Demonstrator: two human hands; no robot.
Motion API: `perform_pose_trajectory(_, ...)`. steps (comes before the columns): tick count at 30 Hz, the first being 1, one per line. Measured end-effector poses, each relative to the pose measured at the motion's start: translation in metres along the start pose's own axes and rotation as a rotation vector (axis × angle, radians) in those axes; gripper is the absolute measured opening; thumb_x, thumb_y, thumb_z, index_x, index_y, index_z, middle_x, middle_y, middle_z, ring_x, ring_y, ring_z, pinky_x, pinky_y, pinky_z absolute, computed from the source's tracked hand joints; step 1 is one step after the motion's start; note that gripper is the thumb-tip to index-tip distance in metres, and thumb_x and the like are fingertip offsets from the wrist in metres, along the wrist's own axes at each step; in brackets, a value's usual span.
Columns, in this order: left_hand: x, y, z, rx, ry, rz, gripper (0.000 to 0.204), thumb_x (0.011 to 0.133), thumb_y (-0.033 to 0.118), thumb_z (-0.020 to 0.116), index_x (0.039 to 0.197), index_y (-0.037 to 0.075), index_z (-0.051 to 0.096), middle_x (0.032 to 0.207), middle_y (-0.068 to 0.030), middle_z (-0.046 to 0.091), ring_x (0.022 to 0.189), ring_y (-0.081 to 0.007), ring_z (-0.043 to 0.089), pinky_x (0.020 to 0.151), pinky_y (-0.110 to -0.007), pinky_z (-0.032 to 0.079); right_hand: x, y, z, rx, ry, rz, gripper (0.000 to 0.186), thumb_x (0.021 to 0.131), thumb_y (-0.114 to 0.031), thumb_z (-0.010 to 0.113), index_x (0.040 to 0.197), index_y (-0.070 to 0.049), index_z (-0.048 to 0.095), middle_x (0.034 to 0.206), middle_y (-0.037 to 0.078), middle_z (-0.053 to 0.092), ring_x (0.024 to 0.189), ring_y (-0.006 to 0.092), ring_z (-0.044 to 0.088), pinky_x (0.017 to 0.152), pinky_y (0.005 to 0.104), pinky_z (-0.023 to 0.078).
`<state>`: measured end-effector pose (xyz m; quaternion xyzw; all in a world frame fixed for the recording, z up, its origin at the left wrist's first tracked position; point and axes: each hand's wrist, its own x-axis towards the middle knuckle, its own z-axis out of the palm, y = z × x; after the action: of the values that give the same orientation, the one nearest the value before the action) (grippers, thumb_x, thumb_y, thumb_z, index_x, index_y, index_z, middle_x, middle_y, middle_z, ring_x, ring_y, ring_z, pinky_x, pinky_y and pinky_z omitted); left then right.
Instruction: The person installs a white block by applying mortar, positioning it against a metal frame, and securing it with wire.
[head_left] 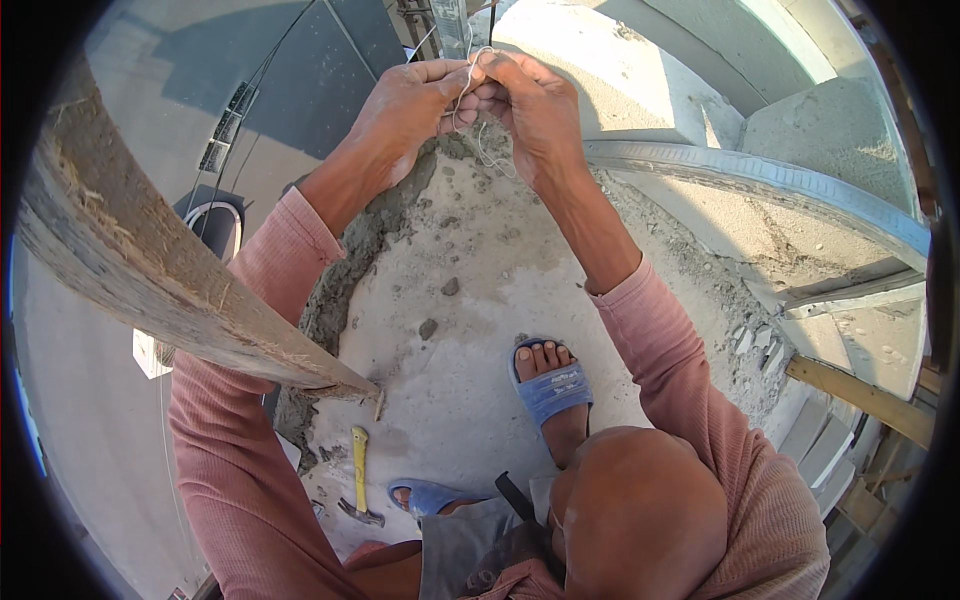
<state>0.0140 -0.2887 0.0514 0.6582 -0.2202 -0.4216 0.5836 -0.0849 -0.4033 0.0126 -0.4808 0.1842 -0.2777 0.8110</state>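
Note:
Both arms reach forward, and my hands meet at the top of the view around a thin white string [485, 152]. My left hand [412, 108] pinches it between thumb and fingertips. Close against it, my right hand [540, 105] also has its thumb and fingers closed on the string. A small loop rises above the fingertips, and a loose, curled end hangs below them. Just beyond the hands stands an upright metal post [450, 25]. Whether the string touches that post, I cannot tell.
A thick wooden post [170, 270] slants across the left. A hammer [360, 470] with a yellow handle lies near my blue slippers [555, 392]. Rough mortar [345, 270] edges the concrete floor, which drops off at left. A bluish straightedge [760, 175] spans the right beside pale blocks [620, 80].

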Motion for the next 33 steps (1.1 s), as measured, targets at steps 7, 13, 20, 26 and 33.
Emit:
perform_pose_trajectory(7, 0.006, -0.002, -0.006, -0.045, 0.143, 0.015, 0.028, 0.108, 0.02, 0.056, 0.126, 0.001, 0.064, 0.107, -0.0019, 0.069, 0.092, -0.0071, 0.065, 0.089, -0.024, 0.058, 0.001, 0.008, 0.003, 0.148, 0.124, -0.134, 0.016, 0.094, -0.012, 0.067, 0.1, 0.003, 0.072, 0.091, 0.008, 0.071, 0.08, 0.0109, 0.064, 0.073, 0.0263, 0.052)
perform_pose_trajectory(13, 0.028, -0.001, -0.002, -0.244, 0.019, 0.021, 0.029, 0.108, 0.019, 0.054, 0.127, -0.001, 0.063, 0.1, 0.0006, 0.064, 0.079, -0.0055, 0.059, 0.073, -0.022, 0.056, -0.002, -0.002, -0.002, 0.35, -0.047, -0.175, 0.022, 0.096, -0.009, 0.059, 0.112, 0.005, 0.063, 0.097, 0.013, 0.072, 0.086, 0.0168, 0.068, 0.08, 0.0301, 0.055)
perform_pose_trajectory(20, 0.025, 0.01, 0.002, -0.263, 0.149, -0.016, 0.029, 0.106, 0.021, 0.059, 0.123, 0.0, 0.068, 0.087, 0.0045, 0.05, 0.072, -0.0053, 0.052, 0.063, -0.022, 0.048, -0.001, -0.016, -0.032, 0.276, -0.243, 0.072, 0.03, 0.103, -0.025, 0.05, 0.112, 0.001, 0.064, 0.083, 0.014, 0.073, 0.071, 0.0179, 0.068, 0.073, 0.0303, 0.056)
perform_pose_trajectory(26, 0.026, -0.003, -0.001, -0.09, 0.113, 0.062, 0.027, 0.103, 0.025, 0.065, 0.119, 0.003, 0.071, 0.088, 0.0049, 0.049, 0.074, -0.0046, 0.05, 0.067, -0.022, 0.046, -0.013, -0.027, -0.03, -0.595, -0.123, 0.203, 0.043, 0.099, -0.044, 0.064, 0.108, -0.004, 0.074, 0.076, 0.01, 0.072, 0.058, 0.0114, 0.063, 0.057, 0.0287, 0.051)
perform_pose_trajectory(33, 0.028, -0.009, -0.007, 0.417, 0.204, 0.161, 0.03, 0.102, 0.027, 0.066, 0.119, 0.004, 0.072, 0.093, 0.0007, 0.066, 0.073, -0.006, 0.055, 0.068, -0.022, 0.047, -0.033, -0.011, -0.036, -1.064, -0.071, -0.279, 0.027, 0.094, -0.034, 0.072, 0.099, -0.009, 0.08, 0.085, 0.014, 0.07, 0.072, 0.0207, 0.068, 0.064, 0.034, 0.053)
